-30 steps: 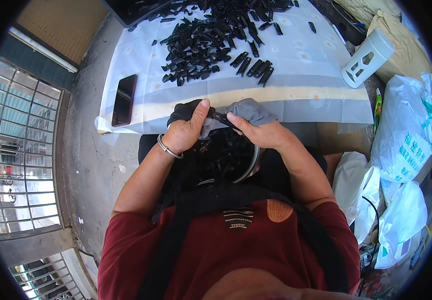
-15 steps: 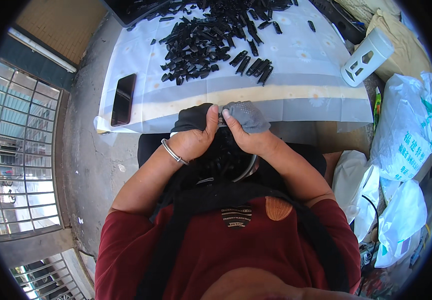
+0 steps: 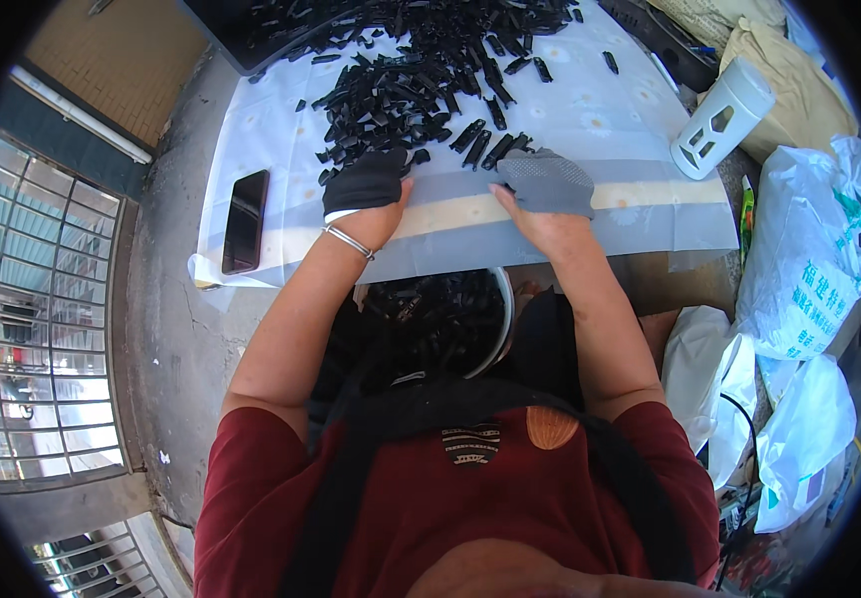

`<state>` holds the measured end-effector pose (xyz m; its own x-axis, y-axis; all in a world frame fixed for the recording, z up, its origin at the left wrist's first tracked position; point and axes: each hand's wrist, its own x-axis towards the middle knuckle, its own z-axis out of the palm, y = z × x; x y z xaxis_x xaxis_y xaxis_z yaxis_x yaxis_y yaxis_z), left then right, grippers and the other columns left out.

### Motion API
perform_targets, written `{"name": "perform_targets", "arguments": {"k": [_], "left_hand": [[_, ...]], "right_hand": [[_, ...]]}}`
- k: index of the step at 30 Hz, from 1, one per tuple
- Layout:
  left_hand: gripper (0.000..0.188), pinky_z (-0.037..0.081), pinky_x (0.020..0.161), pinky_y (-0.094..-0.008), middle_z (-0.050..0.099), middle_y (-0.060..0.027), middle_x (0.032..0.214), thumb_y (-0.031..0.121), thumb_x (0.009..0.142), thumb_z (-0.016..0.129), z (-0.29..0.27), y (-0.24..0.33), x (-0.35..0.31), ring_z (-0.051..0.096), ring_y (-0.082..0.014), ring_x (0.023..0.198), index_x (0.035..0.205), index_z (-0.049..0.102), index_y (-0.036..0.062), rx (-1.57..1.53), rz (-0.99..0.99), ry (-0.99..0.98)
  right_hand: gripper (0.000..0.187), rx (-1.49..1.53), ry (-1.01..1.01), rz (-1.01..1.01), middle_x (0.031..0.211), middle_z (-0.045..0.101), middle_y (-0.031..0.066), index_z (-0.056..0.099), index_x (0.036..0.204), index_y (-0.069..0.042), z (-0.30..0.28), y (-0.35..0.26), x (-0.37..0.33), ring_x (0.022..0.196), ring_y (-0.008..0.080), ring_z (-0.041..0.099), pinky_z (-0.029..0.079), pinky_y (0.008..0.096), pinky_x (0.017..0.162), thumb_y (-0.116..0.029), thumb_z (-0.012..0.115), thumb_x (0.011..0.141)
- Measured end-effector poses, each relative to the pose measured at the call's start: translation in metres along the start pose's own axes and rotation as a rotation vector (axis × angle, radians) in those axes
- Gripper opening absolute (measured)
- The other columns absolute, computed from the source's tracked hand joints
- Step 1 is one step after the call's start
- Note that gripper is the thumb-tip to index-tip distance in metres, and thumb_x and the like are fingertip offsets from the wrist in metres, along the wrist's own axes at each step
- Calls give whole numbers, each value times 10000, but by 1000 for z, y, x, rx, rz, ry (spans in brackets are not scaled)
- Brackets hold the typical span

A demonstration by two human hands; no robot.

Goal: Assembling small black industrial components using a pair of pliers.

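My left hand (image 3: 367, 185), in a black glove, reaches over the table to the near edge of a heap of small black plastic pieces (image 3: 386, 105). Its fingertips are hidden behind the glove's back. A grey dotted glove covers my right hand (image 3: 547, 187), which is at a short row of longer black plastic parts (image 3: 490, 148) and hides part of it. I cannot make out whether either hand holds a piece. Below the table edge, between my forearms, a round pale-rimmed bucket (image 3: 503, 329) contains many black pieces.
A dark phone (image 3: 246, 221) lies on the patterned tablecloth (image 3: 640, 204) at the left. A white cup-like holder with cut-outs (image 3: 724, 118) stands on the right. White plastic bags (image 3: 799, 249) crowd the floor at right. A large black tray-like object (image 3: 271, 35) is at the far left.
My hands were together at the table's front edge, thumbs touching a small dark piece. They have separated and moved forward, left to the heap, right to the row, uncovering the bucket.
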<state>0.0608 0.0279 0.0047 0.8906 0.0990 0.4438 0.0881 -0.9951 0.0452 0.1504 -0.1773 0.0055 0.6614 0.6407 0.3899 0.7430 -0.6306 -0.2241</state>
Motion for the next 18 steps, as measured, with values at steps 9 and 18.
{"name": "perform_targets", "arguments": {"k": [9,18], "left_hand": [[248,468,705,-382,569,-137,921,228,742,579,22,-7,-4,577,-297,821,946,583,88,-51,-87,-43],[266,475,724,-386,595,-165,916,116,721,526,7,-11,-14,587,-331,797,982,555,76,-245,-223,15]], "right_hand": [[163,76,141,-93,804,593,142,619,862,-101,13,14,-8,786,312,572,451,435,666,-136,494,763],[170,-169,151,23,840,593,136,626,901,-116,14,27,3,798,308,563,452,423,691,-168,547,760]]}}
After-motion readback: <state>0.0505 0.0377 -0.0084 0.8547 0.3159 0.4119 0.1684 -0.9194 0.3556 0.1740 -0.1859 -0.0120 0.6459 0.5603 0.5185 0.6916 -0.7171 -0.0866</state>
